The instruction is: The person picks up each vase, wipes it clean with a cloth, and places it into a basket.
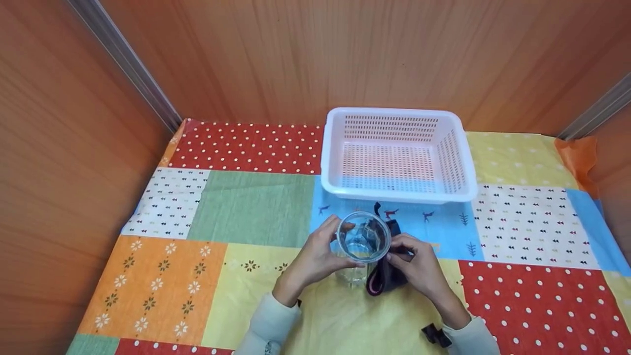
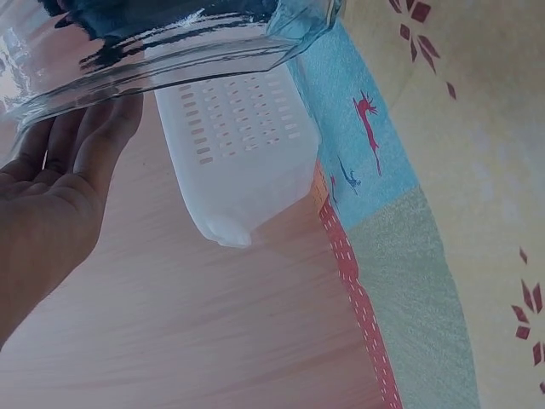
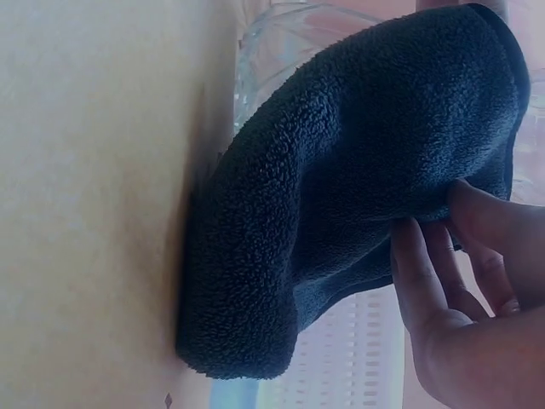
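Note:
In the head view my left hand (image 1: pixel 318 254) grips a clear glass jar (image 1: pixel 364 261) near its round rim, thumb on the near side and fingers at the far side. Close against the jar's right side hangs a dark, fuzzy cloth (image 1: pixel 389 278), folded over and pinched by my right hand (image 1: pixel 416 259). The right wrist view shows the thumb and fingertips of that hand pressing into the cloth (image 3: pixel 358 153), with its lower fold at the tabletop and the jar (image 3: pixel 277 43) partly hidden behind it. Dark material shows through the jar (image 2: pixel 196 60) in the left wrist view.
A white perforated plastic basket (image 1: pixel 399 195) stands just beyond my hands. A patchwork-patterned tablecloth (image 1: pixel 256 207) covers the table. Wood-grain panels (image 1: pixel 276 59) rise behind it and at both sides.

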The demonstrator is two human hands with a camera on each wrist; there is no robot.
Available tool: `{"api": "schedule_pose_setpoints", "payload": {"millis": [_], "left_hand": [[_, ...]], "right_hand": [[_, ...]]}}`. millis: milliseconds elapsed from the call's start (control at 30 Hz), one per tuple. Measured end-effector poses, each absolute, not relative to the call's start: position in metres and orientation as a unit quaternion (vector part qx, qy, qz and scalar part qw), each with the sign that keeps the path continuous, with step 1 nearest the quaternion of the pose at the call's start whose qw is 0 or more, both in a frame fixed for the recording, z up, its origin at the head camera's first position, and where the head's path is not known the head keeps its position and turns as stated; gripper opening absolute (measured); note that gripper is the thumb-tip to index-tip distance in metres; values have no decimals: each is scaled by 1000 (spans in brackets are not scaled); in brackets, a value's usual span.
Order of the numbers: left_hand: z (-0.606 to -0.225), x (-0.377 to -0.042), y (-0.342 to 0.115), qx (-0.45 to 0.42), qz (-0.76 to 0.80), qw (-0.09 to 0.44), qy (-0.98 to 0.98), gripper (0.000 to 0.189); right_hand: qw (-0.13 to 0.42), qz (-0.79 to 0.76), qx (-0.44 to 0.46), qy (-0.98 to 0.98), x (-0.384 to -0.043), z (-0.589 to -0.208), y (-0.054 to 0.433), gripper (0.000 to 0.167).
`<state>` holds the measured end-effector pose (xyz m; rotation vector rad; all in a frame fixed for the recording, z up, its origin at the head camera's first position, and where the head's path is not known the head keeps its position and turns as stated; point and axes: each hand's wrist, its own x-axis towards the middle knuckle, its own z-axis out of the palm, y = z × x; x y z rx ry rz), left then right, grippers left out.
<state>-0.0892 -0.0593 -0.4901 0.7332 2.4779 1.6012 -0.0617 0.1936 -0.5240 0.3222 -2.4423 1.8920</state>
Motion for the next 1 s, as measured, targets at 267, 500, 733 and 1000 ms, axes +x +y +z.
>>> {"api": "schedule_pose_setpoints", "payload": {"millis": [267,500,733,1000], "left_hand": [[-491,-89,-59,244,519,44,818,72],[-491,-89,-59,251,522,45,814,73],[-491,-88,-60,247,517,53,818,79],[-490,-88,-60,240,514,59,822,83]], "right_hand": [[3,597,78,-799,-62,-528,191,23],[-8,569,64,-820,-63,-531,192,25],[-12,557,49,-829,-61,-535,192,25],[-22,551,39,-834,-61,-537,193,25]]}}
